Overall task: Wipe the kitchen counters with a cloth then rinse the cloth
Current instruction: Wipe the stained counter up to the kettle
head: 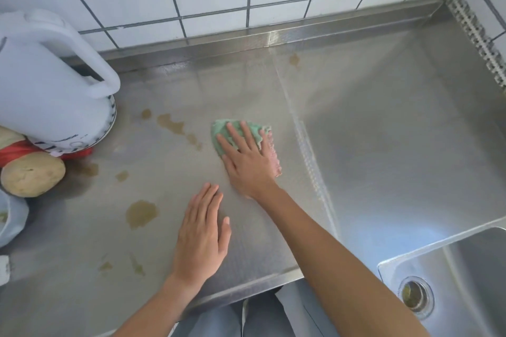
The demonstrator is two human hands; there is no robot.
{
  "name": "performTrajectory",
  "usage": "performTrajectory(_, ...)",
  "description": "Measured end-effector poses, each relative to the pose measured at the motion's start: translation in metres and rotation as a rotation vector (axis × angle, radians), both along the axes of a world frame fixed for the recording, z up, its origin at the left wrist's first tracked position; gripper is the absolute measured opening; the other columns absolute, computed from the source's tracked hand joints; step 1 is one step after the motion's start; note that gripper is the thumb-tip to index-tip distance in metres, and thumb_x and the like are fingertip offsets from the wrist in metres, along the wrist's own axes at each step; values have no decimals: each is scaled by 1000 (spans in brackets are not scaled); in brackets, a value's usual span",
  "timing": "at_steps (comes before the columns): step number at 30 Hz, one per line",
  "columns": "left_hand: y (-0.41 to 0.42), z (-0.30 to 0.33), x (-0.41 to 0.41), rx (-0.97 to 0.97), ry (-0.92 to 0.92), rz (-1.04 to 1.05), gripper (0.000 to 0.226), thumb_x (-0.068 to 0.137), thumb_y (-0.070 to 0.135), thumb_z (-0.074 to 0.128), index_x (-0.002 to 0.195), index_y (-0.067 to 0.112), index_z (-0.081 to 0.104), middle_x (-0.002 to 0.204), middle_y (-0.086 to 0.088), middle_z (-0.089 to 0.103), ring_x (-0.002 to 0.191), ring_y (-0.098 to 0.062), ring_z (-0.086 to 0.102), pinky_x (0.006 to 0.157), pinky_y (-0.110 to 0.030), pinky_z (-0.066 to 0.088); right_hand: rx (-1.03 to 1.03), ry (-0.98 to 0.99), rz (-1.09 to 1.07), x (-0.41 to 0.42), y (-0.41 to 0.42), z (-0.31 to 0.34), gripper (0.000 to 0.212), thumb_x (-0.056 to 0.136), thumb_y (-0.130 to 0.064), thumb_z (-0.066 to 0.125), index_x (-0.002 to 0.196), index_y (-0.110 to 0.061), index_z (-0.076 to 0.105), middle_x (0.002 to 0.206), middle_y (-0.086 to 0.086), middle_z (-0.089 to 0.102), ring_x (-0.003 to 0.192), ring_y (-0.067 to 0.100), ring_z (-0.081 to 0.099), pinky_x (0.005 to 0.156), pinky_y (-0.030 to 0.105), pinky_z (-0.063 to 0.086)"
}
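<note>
cloth (237, 134) half under right hand (247, 164), jug (46, 82) and sink (465, 276) cropped

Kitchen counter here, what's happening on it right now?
A person is wiping the steel counter. The right hand presses a green and pink cloth flat on it, and the left hand rests open beside it. Brownish stains remain left of the cloth, near a white jug. The sink sits at right, unused.
</note>
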State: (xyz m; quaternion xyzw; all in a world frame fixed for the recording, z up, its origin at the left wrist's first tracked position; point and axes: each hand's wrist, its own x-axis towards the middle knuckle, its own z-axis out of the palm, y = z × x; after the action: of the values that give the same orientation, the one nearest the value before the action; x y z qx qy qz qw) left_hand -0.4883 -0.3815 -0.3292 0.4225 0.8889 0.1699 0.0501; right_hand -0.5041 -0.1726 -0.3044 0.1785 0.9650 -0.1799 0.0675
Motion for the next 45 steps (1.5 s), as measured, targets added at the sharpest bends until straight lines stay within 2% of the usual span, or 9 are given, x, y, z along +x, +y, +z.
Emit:
performTrajectory(5,1,1,-1,30,0,2,51,105,29,45,149,2,48,163,-11,41,157,-25,30,128,-45,26,74,21,220,86,32,2,50,109,-41,29,157,-33,38,169,-5,25,159,19,11,127,52,8)
performTrajectory(8,1,1,-1,16,-3,10,52,105,30,44,150,2,47,164,-10,39,158,-24,27,130,-43,23,53,-48,-65,102,87,8,52,107,-42,29,156,-30,41,169,-3,26,157,18,8,121,64,21)
performTrajectory(14,3,3,0,21,-9,16,52,104,28,47,148,2,49,163,-10,41,157,-25,29,128,-46,27,62,-122,-510,16,113,10,53,110,-42,24,163,-37,18,173,-9,1,160,19,-7,124,61,0)
performTrajectory(18,5,6,-2,54,-42,8,50,100,23,54,145,0,53,160,-11,45,154,-27,35,126,-47,31,38,-66,-236,-11,49,3,53,111,-41,26,163,-35,19,173,-5,3,159,22,-8,126,57,-5)
performTrajectory(24,38,22,-22,90,-92,-79,49,98,18,56,145,4,53,158,-8,48,146,-25,46,120,-38,37,73,-25,183,117,53,9,50,111,-44,28,160,-35,32,171,-7,20,160,19,8,127,53,15)
performTrajectory(27,68,23,-43,104,-98,-138,46,98,15,58,142,3,56,156,-10,49,145,-27,48,117,-42,41,27,-104,-55,147,106,14,52,108,-48,25,158,-37,32,170,-11,13,160,17,4,121,62,27)
performTrajectory(32,135,23,-83,104,-79,-91,51,96,10,61,145,-2,51,158,-17,46,148,-32,45,120,-49,39,-8,-147,-548,53,168,12,52,110,-45,23,162,-40,19,173,-13,-1,159,13,-11,124,63,-1)
performTrajectory(42,192,0,-96,23,38,49,58,101,18,39,157,4,34,167,-10,33,159,-23,23,132,-40,15,72,5,9,56,152,1,50,109,-44,28,158,-35,36,170,-9,21,160,15,8,126,52,16)
performTrajectory(45,192,-3,-96,18,48,54,59,100,18,36,157,5,33,167,-10,32,160,-23,21,132,-42,16,73,-61,-77,66,202,4,52,108,-48,24,158,-40,34,170,-15,16,159,10,2,125,59,16)
